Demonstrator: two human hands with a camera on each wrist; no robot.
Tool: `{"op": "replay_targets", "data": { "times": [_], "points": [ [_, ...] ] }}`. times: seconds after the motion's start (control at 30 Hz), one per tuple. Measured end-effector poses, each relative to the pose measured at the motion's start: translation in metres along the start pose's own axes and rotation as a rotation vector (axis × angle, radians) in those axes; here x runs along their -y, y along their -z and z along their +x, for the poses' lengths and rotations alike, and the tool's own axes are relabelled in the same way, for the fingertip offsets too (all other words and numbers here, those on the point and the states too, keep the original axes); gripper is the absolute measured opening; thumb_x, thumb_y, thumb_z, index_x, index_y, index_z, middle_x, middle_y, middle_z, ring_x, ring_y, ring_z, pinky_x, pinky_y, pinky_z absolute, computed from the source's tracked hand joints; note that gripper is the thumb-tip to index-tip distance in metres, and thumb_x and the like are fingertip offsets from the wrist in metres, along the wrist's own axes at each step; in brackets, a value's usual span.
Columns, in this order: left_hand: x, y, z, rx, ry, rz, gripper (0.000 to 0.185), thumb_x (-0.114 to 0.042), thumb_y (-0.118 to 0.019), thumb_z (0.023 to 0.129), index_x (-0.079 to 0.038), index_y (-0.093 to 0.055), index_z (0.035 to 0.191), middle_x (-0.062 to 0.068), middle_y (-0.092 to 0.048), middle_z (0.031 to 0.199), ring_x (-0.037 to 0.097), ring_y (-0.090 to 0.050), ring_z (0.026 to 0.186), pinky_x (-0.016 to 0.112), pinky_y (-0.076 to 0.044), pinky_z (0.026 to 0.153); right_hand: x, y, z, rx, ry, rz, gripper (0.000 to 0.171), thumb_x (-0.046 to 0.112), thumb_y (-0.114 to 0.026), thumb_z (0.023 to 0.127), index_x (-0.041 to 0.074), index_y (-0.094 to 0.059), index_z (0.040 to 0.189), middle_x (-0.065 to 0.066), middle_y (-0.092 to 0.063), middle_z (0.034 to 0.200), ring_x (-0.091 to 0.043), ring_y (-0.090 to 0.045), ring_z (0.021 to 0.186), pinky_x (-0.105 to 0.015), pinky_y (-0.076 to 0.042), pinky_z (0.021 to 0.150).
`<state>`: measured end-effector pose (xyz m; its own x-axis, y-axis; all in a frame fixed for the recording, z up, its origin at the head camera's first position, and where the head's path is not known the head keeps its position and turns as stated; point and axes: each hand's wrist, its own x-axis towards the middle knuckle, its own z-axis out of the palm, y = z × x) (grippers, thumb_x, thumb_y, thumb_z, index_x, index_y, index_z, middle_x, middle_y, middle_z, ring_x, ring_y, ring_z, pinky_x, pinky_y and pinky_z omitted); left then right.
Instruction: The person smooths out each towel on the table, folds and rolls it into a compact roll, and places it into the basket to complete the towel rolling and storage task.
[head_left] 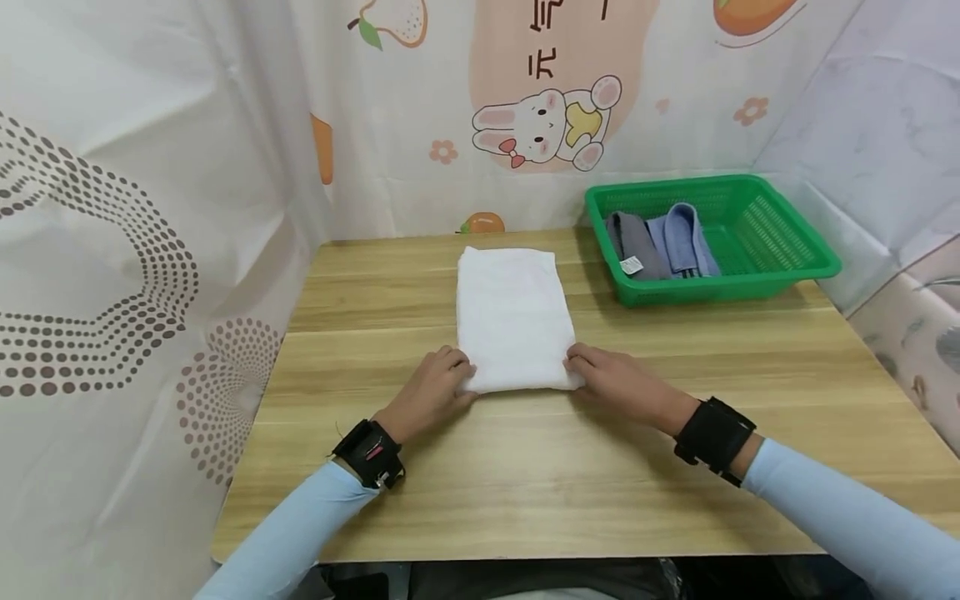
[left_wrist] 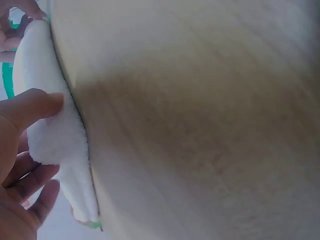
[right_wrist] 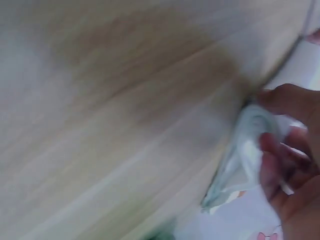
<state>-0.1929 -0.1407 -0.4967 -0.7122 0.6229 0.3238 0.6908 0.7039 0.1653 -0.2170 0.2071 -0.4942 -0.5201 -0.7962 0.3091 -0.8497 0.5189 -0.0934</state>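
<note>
A white towel (head_left: 513,317), folded into a flat rectangle, lies on the wooden table in the head view. My left hand (head_left: 433,385) pinches its near left corner. At the near right corner, my right hand (head_left: 626,387) holds the towel's edge between thumb and fingers. The left wrist view shows the fluffy towel (left_wrist: 60,132) with the left thumb laid against its near edge and the fingers bent at its side. Rolled layers of the towel (right_wrist: 245,155) appear at its side edge in the right wrist view, beside the right fingers.
A green plastic basket (head_left: 750,287) stands at the back right of the table (head_left: 570,492). Inside it are a folded grey cloth (head_left: 639,242) and a folded blue cloth (head_left: 684,237). Printed white curtains (head_left: 390,183) hang behind the table and along its left side.
</note>
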Motion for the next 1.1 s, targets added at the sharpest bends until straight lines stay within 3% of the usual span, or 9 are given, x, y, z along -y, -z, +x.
{"op": "replay_targets", "data": {
  "times": [0.1,0.23,0.43,0.53,0.67,0.77,0.9,1.0,1.1],
  "points": [
    [0.004,0.002,-0.003,-0.004,0.010,-0.037,0.029,-0.015,-0.081,0.089,0.001,-0.074,0.112,0.010,-0.068,0.107,0.025,-0.060,0.101,0.037,-0.050,0.087,-0.006,-0.008,0.003,-0.037,-0.011,0.018,0.040,0.004,-0.081,0.081,-0.006,-0.065,0.116,-0.015,-0.062,0.118,-0.025,-0.067,0.088,-0.039,-0.058,0.072],
    [0.008,0.003,-0.001,0.050,0.075,-0.123,0.028,-0.015,-0.075,0.095,0.004,-0.072,0.116,0.013,-0.070,0.111,0.026,-0.063,0.104,0.039,-0.052,0.092,-0.015,-0.013,0.003,-0.029,-0.106,0.164,0.040,0.009,-0.075,0.087,-0.003,-0.067,0.124,-0.013,-0.067,0.119,-0.016,-0.063,0.080,-0.039,-0.057,0.077],
    [0.012,0.008,0.004,0.161,0.231,-0.286,0.017,-0.021,-0.064,0.103,-0.009,-0.074,0.095,-0.001,-0.065,0.083,0.017,-0.058,0.086,0.035,-0.050,0.080,-0.023,-0.012,0.011,0.083,-0.287,0.437,0.036,0.014,-0.061,0.101,0.000,-0.065,0.134,0.005,-0.057,0.080,-0.007,-0.048,0.069,-0.030,-0.046,0.068],
    [0.015,0.008,0.007,0.181,0.297,-0.366,0.026,-0.025,-0.059,0.106,-0.013,-0.068,0.085,-0.006,-0.060,0.072,0.013,-0.055,0.075,0.032,-0.047,0.072,-0.026,-0.015,0.014,0.082,-0.397,0.545,0.033,0.016,-0.058,0.103,0.008,-0.065,0.135,0.005,-0.054,0.075,-0.010,-0.046,0.064,-0.028,-0.040,0.061],
    [0.019,0.006,0.007,0.143,0.412,-0.542,0.017,-0.028,-0.058,0.107,-0.013,-0.060,0.101,-0.001,-0.063,0.069,0.013,-0.060,0.063,0.029,-0.048,0.060,-0.027,-0.014,0.016,0.024,-0.472,0.638,0.023,0.017,-0.061,0.103,0.013,-0.060,0.126,0.000,-0.062,0.082,-0.012,-0.049,0.067,-0.027,-0.040,0.061],
    [0.021,0.008,0.008,0.098,0.475,-0.643,0.017,-0.028,-0.062,0.105,-0.016,-0.053,0.114,0.005,-0.063,0.068,0.016,-0.059,0.057,0.029,-0.047,0.054,-0.025,-0.010,0.015,-0.016,-0.473,0.639,0.019,0.016,-0.067,0.100,0.010,-0.062,0.118,-0.002,-0.066,0.088,-0.013,-0.051,0.068,-0.027,-0.044,0.061],
    [0.020,0.010,0.011,0.071,0.480,-0.608,0.012,-0.027,-0.063,0.105,-0.021,-0.055,0.111,0.004,-0.059,0.067,0.016,-0.054,0.057,0.030,-0.044,0.054,-0.021,-0.005,0.016,-0.033,-0.465,0.584,0.018,0.014,-0.072,0.097,0.011,-0.067,0.114,-0.003,-0.063,0.089,-0.014,-0.051,0.065,-0.028,-0.045,0.059],
    [0.018,0.007,0.014,0.025,0.458,-0.484,0.007,-0.025,-0.068,0.102,-0.021,-0.062,0.102,0.001,-0.056,0.075,0.015,-0.053,0.070,0.030,-0.043,0.062,-0.019,-0.003,0.016,-0.043,-0.463,0.550,0.019,0.013,-0.073,0.096,0.012,-0.068,0.114,-0.002,-0.064,0.094,-0.014,-0.050,0.065,-0.029,-0.045,0.060],
    [0.015,0.002,0.015,-0.058,0.377,-0.330,0.009,-0.022,-0.075,0.097,-0.016,-0.069,0.093,0.001,-0.056,0.085,0.017,-0.053,0.083,0.031,-0.045,0.070,-0.017,-0.006,0.013,-0.076,-0.400,0.437,0.017,0.011,-0.073,0.094,0.009,-0.072,0.111,-0.003,-0.065,0.103,-0.015,-0.055,0.072,-0.032,-0.049,0.066]
  ]
}}
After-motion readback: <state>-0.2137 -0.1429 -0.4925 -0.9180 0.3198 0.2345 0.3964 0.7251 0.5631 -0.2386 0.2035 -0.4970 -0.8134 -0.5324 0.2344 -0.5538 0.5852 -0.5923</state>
